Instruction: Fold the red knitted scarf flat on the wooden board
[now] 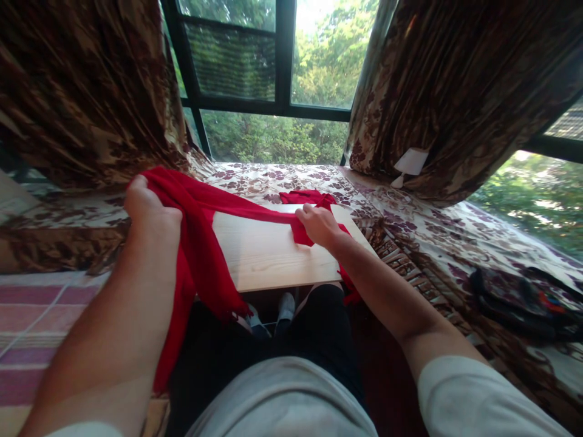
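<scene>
A red scarf (200, 243) stretches across a small light wooden table (268, 255) in front of me. My left hand (148, 209) is closed round one end of it, lifted above the table's left edge, with cloth hanging down past my arm. My right hand (319, 224) is closed on the scarf near the table's far right corner, pressing it to the wood. A bunched bit of the scarf (306, 196) lies just beyond that hand.
Brown flowered curtains (455, 91) hang on both sides of a black-framed window (282, 60). A flowered cover (410, 224) spreads around the table. A dark bag (523, 303) lies at the right. A striped pink cloth (40, 309) lies at the left.
</scene>
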Motion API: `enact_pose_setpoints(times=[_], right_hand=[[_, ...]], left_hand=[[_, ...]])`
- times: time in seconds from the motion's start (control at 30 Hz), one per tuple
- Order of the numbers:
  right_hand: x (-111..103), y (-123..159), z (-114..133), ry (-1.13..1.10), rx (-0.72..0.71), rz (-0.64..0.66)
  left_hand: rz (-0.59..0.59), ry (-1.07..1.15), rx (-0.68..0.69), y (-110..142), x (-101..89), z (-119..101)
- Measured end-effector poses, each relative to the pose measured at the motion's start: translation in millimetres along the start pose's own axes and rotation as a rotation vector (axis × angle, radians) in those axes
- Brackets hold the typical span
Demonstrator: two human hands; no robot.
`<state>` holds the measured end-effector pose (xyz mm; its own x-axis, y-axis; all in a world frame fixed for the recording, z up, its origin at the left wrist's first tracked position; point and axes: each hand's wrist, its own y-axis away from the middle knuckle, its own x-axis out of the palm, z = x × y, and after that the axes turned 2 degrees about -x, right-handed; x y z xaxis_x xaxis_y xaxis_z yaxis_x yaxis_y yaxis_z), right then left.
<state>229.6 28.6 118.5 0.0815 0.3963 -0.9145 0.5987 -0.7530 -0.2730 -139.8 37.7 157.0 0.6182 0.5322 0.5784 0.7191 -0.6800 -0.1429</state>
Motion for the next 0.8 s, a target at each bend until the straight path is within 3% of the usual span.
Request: enact_pose_setpoints(times=[0.07, 0.17, 0.27, 0.43, 0.5, 0.53, 0.63, 0.7, 0.73, 0.8], right_hand=[[16, 6, 4, -0.020, -0.080, 0.086], [35, 11, 3, -0.035, 0.042, 0.088], [39, 9, -13, -0.038, 0.260, -0.011], [17, 1, -49, 0.015, 0.532, -0.305], [9, 2, -52, 0.030, 0.451, -0.296], [7, 4, -50, 0.019, 0.351, -0.226], [12, 12, -36, -0.074, -0.031, 0.152], [19, 14, -24, -0.173, -0.157, 0.357], [22, 13, -19, -0.249, -0.169, 0.387], [23, 5, -5, -0.472, -0.137, 0.313]], left_hand=[[-0.111, 0.126, 0.008, -3, -4.6, -1], [-0.183, 0.206, 0.002, -5, -10.0, 1], [-0.232, 0.162, -0.021, -4, -11.0, 4], [-0.210, 0.107, -0.061, 2, -6.0, 8], [-0.199, 0.101, -0.058, 3, -6.1, 6], [-0.202, 0.096, -0.066, 3, -6.7, 4], [-0.192, 0.081, -0.139, 8, -7.6, -6], [-0.121, 0.087, -0.163, 20, -3.5, -16], [-0.048, 0.104, -0.167, 28, 0.6, -21], [0.123, 0.138, -0.216, 48, 11.7, -29]])
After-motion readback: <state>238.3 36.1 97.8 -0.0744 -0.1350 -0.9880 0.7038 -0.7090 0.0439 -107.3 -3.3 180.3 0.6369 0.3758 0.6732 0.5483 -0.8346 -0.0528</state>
